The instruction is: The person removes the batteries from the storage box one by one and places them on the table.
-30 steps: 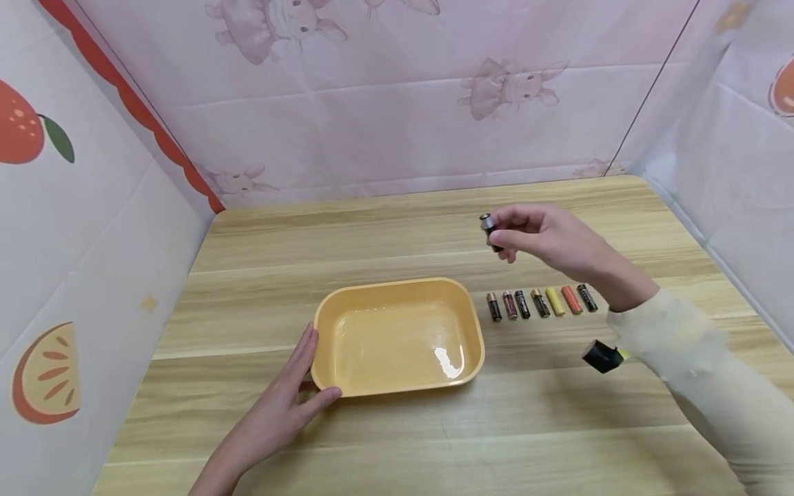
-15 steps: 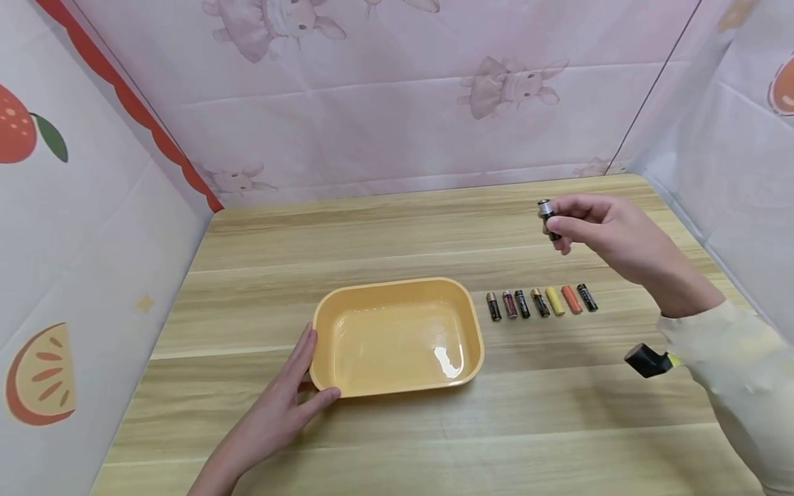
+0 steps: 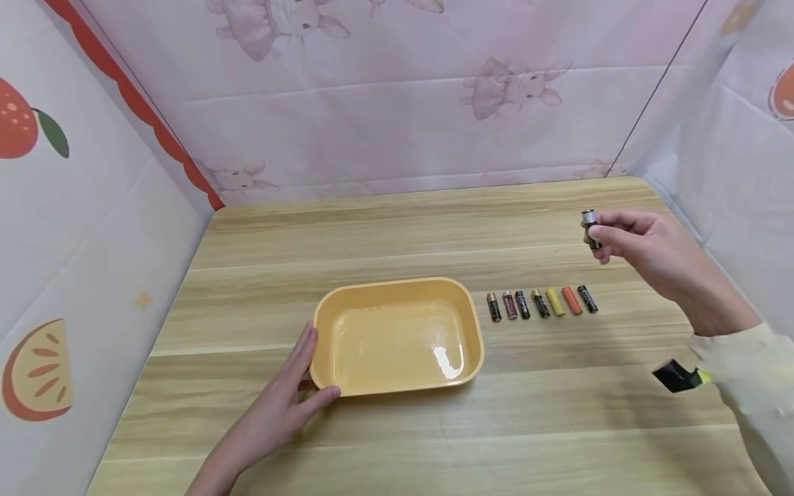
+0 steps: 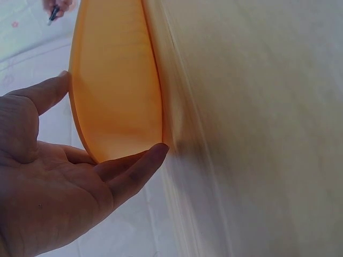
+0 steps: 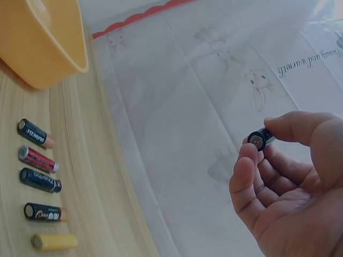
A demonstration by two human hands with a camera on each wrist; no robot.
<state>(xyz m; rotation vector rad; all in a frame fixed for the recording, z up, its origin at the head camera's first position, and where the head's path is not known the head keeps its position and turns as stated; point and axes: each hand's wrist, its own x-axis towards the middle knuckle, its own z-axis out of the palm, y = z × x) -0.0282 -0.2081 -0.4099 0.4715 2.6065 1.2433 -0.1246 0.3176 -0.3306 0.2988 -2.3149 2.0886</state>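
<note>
In the head view, my right hand (image 3: 664,258) pinches a black battery with a silver end (image 3: 591,231) between thumb and fingers, raised above the right side of the table. Its flat round end faces the right wrist camera. My left hand (image 3: 276,406) rests against the lower left corner of a yellow tray (image 3: 384,344). Its thumb touches the near rim, and its fairly straight fingers lie along the outer left wall. Right of the tray lies a row of several batteries, among them a yellow battery (image 3: 555,302) and an orange battery (image 3: 571,300).
The wooden table (image 3: 403,448) has a pink rabbit-print cloth (image 3: 397,124) behind it and pale cloths at both sides. A black piece with a yellow strap (image 3: 676,376) is attached at the right sleeve, above the table.
My right hand has moved to the right with the black battery, from beyond the tray's right end to beyond the row's right end. The left hand, tray and row have stayed put.
</note>
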